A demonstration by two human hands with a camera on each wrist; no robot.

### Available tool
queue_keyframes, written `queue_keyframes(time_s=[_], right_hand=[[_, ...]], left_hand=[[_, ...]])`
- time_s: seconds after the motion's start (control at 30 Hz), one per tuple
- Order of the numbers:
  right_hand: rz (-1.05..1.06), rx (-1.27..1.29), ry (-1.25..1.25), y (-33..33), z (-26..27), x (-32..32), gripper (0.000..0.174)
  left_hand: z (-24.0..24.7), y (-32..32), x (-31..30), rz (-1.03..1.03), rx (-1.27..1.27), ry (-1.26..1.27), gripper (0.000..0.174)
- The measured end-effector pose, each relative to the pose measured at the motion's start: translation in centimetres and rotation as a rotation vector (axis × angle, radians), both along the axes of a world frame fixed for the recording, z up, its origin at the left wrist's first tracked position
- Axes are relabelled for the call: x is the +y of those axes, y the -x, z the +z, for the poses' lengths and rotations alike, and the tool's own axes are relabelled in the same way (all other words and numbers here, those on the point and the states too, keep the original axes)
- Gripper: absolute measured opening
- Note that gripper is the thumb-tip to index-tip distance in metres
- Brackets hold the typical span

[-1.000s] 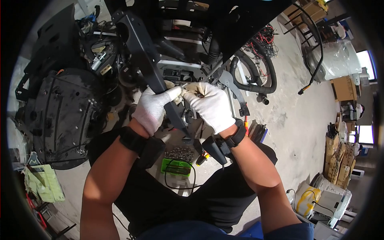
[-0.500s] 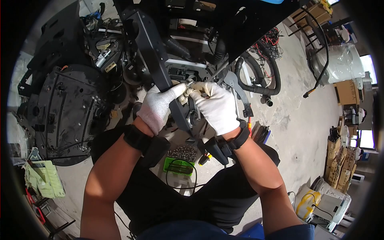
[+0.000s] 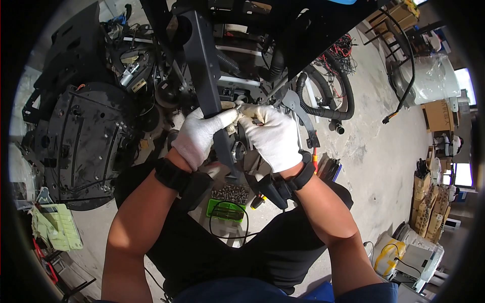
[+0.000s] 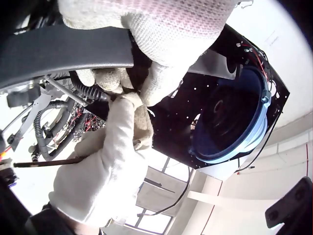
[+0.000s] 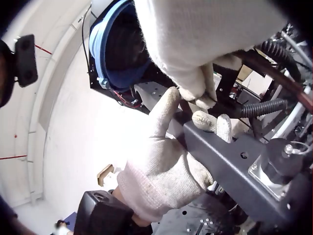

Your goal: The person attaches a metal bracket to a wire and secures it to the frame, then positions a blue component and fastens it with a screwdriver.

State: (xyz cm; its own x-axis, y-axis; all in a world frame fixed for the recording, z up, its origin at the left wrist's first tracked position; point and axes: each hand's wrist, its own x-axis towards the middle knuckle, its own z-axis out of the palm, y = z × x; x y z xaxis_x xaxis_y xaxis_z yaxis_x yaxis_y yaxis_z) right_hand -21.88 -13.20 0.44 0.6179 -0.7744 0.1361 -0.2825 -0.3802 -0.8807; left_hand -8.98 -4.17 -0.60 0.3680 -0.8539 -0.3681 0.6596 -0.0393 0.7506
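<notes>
A long black metal bar (image 3: 201, 60) crosses the centre of the head view, gripped by the white-gloved left hand (image 3: 196, 135). In the right wrist view, fingers of this left hand (image 5: 159, 171) lie on both sides of the bar (image 5: 222, 156). Just right of the bar, the gloved right hand (image 3: 273, 137) has its fingertips against the left thumb. Something small and metallic (image 3: 239, 107) shows there, mostly hidden. From the curled right hand (image 4: 105, 171) a thin dark rod (image 4: 46, 163) sticks out in the left wrist view.
Black machine frame and ribbed hoses (image 3: 348, 103) stand ahead. A dark slotted panel (image 3: 86, 146) lies left. A green tray (image 3: 227, 211) and loose bolts (image 3: 230, 193) are between the legs. Cartons (image 3: 437, 116) stand far right; a blue round housing (image 4: 259, 120) is behind the hands.
The bar's upper end has swung right, leaving the bar more upright in the head view. Both hands stay together at nearly the same spot, the left thumb still meeting the right fingertips.
</notes>
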Motion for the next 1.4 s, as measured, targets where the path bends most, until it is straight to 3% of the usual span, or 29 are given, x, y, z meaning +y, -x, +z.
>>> queue_keyframes(time_s=[0.1, 0.17, 0.27, 0.6, 0.7, 0.87, 1.0, 1.07, 1.4], right_hand=[[-0.004, 0.023, -0.002, 0.2, 0.2, 0.1, 0.009], [0.054, 0.096, 0.169, 0.3, 0.3, -0.1, 0.012], [0.083, -0.009, 0.150, 0.1, 0.7, 0.0, 0.018], [0.098, 0.033, 0.194, 0.1, 1.2, -0.7, 0.017], [0.064, 0.006, -0.015, -0.2, 0.5, -0.6, 0.014], [0.211, 0.061, -0.328, -0.3, 1.6, -0.9, 0.026], [0.308, 0.086, -0.366, -0.3, 1.8, -1.3, 0.031], [0.330, -0.052, -0.577, -0.2, 1.4, -1.4, 0.032], [0.247, -0.045, -0.670, -0.2, 1.0, -1.7, 0.026]], left_hand=[[-0.4, -0.4, 0.1, -0.058, -0.039, 0.024, 0.016], [-0.2, -0.4, 0.2, -0.058, -0.064, 0.034, 0.017], [0.2, -0.3, 0.2, -0.065, -0.081, 0.048, 0.019], [0.5, -0.9, 0.4, -0.117, -0.164, 0.026, 0.023], [0.1, -1.1, 0.6, -0.106, -0.276, 0.040, 0.023], [-0.1, -1.2, 0.7, -0.104, -0.318, 0.021, 0.023], [-0.4, -1.3, 0.7, -0.060, -0.358, 0.012, 0.023], [0.1, -1.4, 0.8, -0.066, -0.328, -0.019, 0.022], [0.4, -1.2, 0.8, -0.079, -0.297, -0.037, 0.020]])
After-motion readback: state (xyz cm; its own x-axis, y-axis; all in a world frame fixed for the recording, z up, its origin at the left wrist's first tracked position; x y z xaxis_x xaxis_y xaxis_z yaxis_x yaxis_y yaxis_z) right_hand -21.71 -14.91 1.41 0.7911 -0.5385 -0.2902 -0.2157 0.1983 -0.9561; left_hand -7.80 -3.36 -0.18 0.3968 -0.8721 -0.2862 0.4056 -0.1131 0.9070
